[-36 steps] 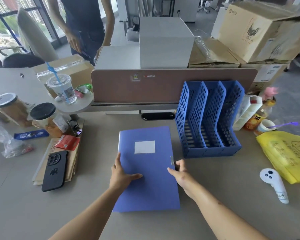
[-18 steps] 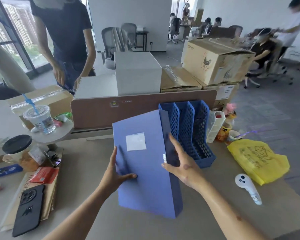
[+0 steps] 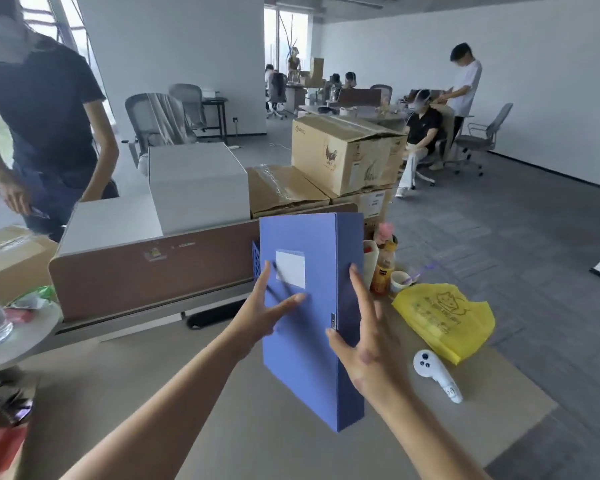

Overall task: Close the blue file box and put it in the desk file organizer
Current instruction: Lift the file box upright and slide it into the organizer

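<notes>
Blue file box (image 3: 302, 358) now upright, higher

Blue file box (image 3: 302, 362) with white label (image 3: 290, 268); yellow bag (image 3: 444, 317); brown partition (image 3: 136, 275).

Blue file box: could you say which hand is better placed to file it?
Probably right: the right hand lies along the spine of the blue file box; the left hand only presses its front.
</notes>
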`<state>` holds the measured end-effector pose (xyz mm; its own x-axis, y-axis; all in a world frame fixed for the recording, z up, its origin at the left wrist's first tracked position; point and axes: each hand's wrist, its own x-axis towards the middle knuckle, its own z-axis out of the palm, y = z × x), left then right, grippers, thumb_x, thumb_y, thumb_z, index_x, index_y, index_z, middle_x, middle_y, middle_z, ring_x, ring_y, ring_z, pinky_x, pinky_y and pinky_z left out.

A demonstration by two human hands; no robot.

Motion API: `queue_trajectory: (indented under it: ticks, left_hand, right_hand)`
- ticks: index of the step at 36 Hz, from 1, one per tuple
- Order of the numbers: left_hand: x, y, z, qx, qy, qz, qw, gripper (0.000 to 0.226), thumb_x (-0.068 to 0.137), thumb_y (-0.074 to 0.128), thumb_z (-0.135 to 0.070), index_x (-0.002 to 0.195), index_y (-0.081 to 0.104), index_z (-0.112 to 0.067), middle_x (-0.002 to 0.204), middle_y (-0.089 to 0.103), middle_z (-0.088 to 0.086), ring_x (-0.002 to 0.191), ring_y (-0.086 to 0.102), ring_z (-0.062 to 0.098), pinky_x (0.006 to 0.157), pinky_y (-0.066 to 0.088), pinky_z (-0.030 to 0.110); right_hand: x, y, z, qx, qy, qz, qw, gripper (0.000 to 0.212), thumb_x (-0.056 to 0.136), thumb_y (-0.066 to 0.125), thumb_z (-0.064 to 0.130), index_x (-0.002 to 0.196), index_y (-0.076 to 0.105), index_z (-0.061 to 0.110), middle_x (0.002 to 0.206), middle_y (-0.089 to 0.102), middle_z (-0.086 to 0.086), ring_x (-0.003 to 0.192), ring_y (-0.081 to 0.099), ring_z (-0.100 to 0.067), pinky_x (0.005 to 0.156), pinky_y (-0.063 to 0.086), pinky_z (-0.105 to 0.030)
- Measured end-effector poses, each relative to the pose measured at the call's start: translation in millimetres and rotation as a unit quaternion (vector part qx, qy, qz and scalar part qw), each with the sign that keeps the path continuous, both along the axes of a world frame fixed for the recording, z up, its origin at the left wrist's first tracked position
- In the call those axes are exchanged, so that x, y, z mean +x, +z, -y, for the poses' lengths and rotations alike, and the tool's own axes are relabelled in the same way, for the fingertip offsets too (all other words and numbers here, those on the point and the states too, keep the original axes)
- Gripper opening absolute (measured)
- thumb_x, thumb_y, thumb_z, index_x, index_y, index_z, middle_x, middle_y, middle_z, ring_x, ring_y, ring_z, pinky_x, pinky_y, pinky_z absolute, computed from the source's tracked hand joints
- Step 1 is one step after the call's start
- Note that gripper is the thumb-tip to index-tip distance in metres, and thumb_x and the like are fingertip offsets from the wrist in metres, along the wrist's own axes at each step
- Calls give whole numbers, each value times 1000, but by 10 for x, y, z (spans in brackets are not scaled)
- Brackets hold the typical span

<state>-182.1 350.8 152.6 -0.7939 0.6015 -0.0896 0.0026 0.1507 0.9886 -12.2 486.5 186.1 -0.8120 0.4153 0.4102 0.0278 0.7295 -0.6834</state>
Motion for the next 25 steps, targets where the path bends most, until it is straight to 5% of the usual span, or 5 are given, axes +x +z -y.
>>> queue_trajectory:
  ticks: [5,13,19,22,25]
  left_hand:
    - [-229,333,-213,8,-73,36,997,120,61,82,-60,146,-3,-55,164,1,-13,142,31,18,102,45,56]
    - [-776,416,-321,-18,-72,13,997,125,65,86,-48,150,-5,-45,164,-1,-10,144,20,11,99,48,56]
    - [-1007,212,-312,-51,-63,-30,996,126,68,86,-36,152,-7,-39,164,2,-6,148,17,16,96,53,41]
    - [-1091,70,-318,-50,-68,-67,994,130,63,88,-40,153,-5,-37,164,1,-11,149,13,11,108,44,37]
    - [-1139,-79,-304,-43,-69,-65,995,131,59,91,-41,151,-2,-45,163,2,-20,147,12,6,115,36,42]
  right_hand:
    - [-210,21,18,55,-23,-27,998,96,83,69,27,148,2,49,119,31,11,108,42,-15,75,57,-38]
    - [-740,-84,-64,27,-36,-14,999,96,84,65,34,149,-5,46,120,40,0,92,55,-17,60,52,-31]
    - [-1072,-438,-85,-32,-26,-8,999,96,83,66,30,152,-1,36,136,36,0,109,51,-19,72,54,-27]
    - [-1184,-608,-67,-74,-22,-18,997,102,81,72,19,153,0,29,133,28,16,123,35,0,78,45,-4]
    - [-1274,-807,-46,-134,-13,-19,991,106,79,74,10,153,-1,26,127,16,37,109,26,39,76,30,14]
